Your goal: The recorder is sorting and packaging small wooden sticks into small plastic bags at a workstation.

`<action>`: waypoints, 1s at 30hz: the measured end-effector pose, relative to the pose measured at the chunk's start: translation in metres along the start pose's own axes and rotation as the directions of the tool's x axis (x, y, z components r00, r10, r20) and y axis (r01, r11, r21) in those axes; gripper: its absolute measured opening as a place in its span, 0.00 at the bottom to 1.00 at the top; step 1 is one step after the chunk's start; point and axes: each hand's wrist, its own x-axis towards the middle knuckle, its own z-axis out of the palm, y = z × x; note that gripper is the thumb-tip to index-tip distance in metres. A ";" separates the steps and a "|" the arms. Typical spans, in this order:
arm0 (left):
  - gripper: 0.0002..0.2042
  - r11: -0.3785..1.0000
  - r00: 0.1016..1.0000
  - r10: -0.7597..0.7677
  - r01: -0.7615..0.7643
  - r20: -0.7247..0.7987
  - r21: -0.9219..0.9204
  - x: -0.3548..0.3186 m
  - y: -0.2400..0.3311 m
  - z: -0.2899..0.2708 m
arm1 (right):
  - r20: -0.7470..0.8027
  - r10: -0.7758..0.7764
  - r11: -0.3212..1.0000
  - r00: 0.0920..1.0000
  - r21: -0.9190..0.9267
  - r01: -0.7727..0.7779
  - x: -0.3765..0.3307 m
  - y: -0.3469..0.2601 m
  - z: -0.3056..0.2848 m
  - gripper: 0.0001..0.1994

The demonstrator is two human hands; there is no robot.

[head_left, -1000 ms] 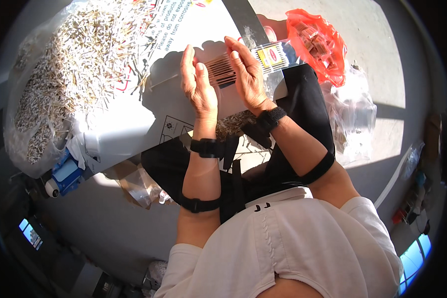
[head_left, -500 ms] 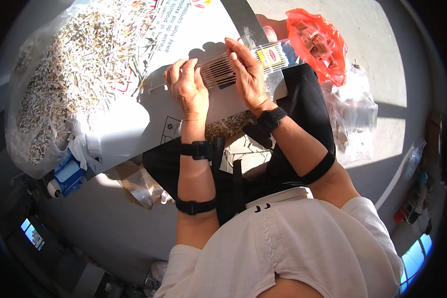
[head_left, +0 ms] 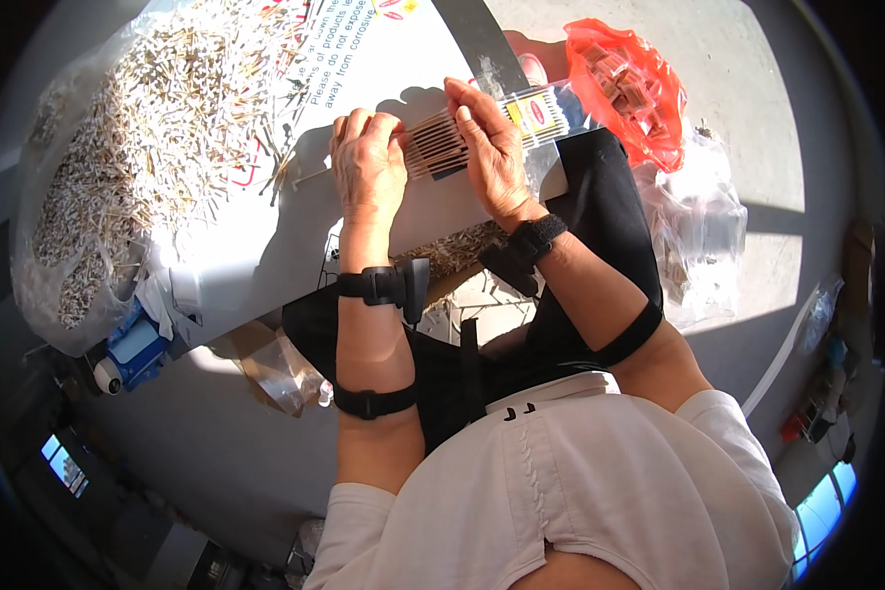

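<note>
My right hand lies across a flat clear pack of cotton swabs, its thumb and fingers closed on the pack's edge. The wooden sticks lie side by side in a row, and a yellow and red label shows at the pack's right end. At the left end, my left hand is curled with its knuckles up, so its fingertips are hidden. A single swab sticks out to the left beside its fingers; whether it is held I cannot tell.
A large clear bag spills a heap of loose swabs over the left of the white tabletop. To the right are a red plastic bag of small packets and a clear bag. A blue and white object sits by the table's left edge.
My left hand and forearm have shifted slightly left, and the fingers have curled further. The single swab beside them has dropped a little in the picture. My right hand and the pack have barely moved.
</note>
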 end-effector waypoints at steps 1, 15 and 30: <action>0.09 1.000 0.999 0.018 -0.019 0.030 0.017 0.002 0.000 0.000 | 0.000 0.003 1.000 1.000 0.007 -0.003 0.000 -0.001 0.000 0.16; 0.06 0.996 0.994 -0.012 0.022 0.111 -0.084 0.011 -0.012 -0.005 | -0.009 0.031 0.999 0.999 0.041 -0.030 0.002 -0.004 0.001 0.16; 0.07 0.996 0.991 -0.043 0.032 0.130 0.084 0.006 -0.009 0.000 | 0.175 -0.096 0.924 0.980 -0.352 0.153 0.024 -0.013 -0.007 0.15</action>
